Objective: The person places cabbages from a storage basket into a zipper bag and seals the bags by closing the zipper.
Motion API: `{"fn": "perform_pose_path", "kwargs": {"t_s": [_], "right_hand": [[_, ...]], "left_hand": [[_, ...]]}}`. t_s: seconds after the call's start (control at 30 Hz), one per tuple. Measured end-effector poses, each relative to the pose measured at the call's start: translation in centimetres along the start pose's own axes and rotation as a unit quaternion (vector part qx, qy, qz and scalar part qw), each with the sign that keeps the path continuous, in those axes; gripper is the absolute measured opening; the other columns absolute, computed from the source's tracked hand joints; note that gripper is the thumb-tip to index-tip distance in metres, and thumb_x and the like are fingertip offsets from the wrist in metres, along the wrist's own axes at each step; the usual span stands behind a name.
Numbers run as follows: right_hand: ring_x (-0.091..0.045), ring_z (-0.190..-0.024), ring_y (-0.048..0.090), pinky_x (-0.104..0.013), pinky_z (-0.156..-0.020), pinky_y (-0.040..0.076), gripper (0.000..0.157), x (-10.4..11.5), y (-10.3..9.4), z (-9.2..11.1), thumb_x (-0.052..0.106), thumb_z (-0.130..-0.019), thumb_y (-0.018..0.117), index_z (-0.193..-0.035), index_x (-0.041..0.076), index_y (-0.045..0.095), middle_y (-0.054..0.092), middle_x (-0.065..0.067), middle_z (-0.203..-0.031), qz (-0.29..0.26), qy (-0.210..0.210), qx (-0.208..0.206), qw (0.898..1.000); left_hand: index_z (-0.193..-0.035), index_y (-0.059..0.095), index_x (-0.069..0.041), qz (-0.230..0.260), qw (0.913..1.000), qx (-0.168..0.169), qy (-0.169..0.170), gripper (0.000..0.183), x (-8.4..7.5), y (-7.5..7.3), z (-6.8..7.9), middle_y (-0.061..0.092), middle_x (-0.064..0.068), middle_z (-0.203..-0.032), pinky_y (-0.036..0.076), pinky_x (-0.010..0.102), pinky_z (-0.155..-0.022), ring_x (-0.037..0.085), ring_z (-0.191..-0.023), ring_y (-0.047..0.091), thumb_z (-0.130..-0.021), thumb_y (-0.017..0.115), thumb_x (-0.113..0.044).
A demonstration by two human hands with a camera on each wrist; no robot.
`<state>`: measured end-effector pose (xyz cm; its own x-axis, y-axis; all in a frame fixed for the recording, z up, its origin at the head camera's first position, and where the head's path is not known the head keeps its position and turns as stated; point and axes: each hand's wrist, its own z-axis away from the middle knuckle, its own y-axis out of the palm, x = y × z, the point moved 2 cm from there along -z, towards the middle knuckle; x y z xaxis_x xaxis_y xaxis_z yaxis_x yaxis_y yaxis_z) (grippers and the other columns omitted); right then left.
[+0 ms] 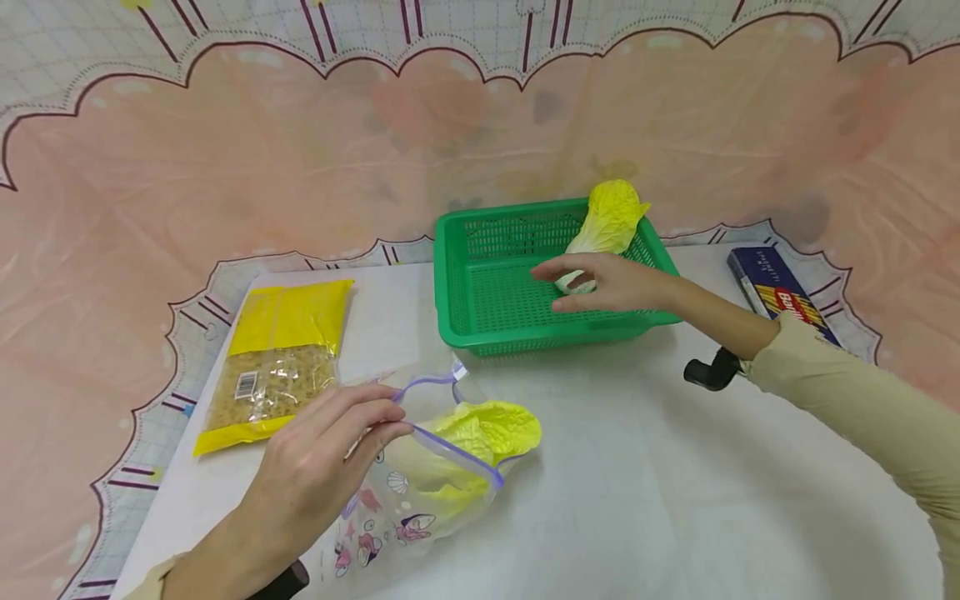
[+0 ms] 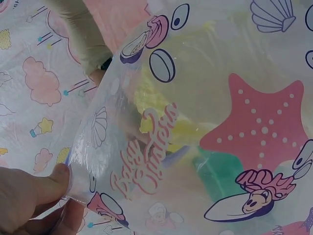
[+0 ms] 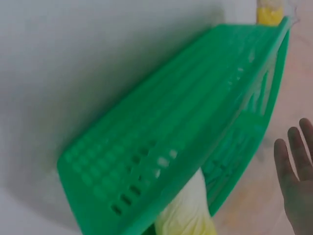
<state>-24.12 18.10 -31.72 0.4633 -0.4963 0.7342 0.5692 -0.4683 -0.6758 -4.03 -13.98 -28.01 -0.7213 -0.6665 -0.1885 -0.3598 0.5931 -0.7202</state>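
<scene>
With its thumb and fingertips, my left hand (image 1: pixel 318 467) pinches the purple zip edge of a clear plastic zip bag (image 1: pixel 408 512). The bag's mouth gapes, and a yellow-green cabbage leaf (image 1: pixel 513 429) lies inside with its tip at the opening. Pink starfish and shell prints cover the bag (image 2: pixel 181 107) in the left wrist view. Over the green plastic basket (image 1: pixel 480 340) is my right hand (image 1: pixel 611 283), fingers spread and holding nothing. Another cabbage leaf (image 1: pixel 611 217) leans in the basket's right end; the hand overlaps its white base in the head view.
A yellow packet (image 1: pixel 288 321) with a clear window of tan contents lies left of the basket. To the right is a dark blue box (image 1: pixel 776 283). Patterned cloth (image 1: pixel 300 167) hangs behind the white tabletop (image 1: pixel 637 492).
</scene>
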Motion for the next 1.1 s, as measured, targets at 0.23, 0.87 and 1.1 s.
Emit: {"fn": "perform_pose_path", "kwargs": {"t_s": [0.23, 0.87, 1.1], "right_hand": [[-0.022, -0.140, 0.039, -0.050, -0.115, 0.034, 0.062, -1.7, -1.7, -1.3, 0.030, -0.091, 0.067, -0.147, 0.019, 0.041, 0.042, -0.002, -0.153, 0.039, 0.011, 0.015, 0.999], [-0.026, -0.139, 0.042, -0.049, -0.112, 0.039, 0.058, -1.1, 2.1, -1.4, 0.035, -0.090, 0.069, -0.142, 0.017, 0.049, 0.049, -0.004, -0.147, 0.093, -0.071, 0.056, 0.992], [-0.022, -0.133, 0.048, -0.044, -0.111, 0.041, 0.051, 0.0, 4.1, -1.6, 0.026, -0.089, 0.071, -0.136, 0.015, 0.056, 0.057, -0.002, -0.139, 0.091, -0.131, 0.045, 0.986]], "left_hand": [[-0.092, 0.072, -0.010, 0.005, 0.9998, 0.013, -0.011, 0.045, 0.0, 0.1, 0.1, 0.072, 0.002, -0.098, 0.055, 0.020, -0.085, 0.016, -0.092, 0.068, -0.100, 0.042, -0.044], [-0.091, 0.071, -0.010, 0.005, 1.0000, 0.004, -0.006, 0.043, 0.2, 0.0, -0.2, 0.072, 0.003, -0.097, 0.056, 0.022, -0.083, 0.017, -0.089, 0.068, -0.099, 0.044, -0.042], [-0.091, 0.072, -0.009, 0.000, 0.9999, 0.003, -0.015, 0.045, 0.3, -0.1, -0.4, 0.072, 0.003, -0.098, 0.055, 0.019, -0.084, 0.016, -0.089, 0.068, -0.099, 0.044, -0.043]]}}
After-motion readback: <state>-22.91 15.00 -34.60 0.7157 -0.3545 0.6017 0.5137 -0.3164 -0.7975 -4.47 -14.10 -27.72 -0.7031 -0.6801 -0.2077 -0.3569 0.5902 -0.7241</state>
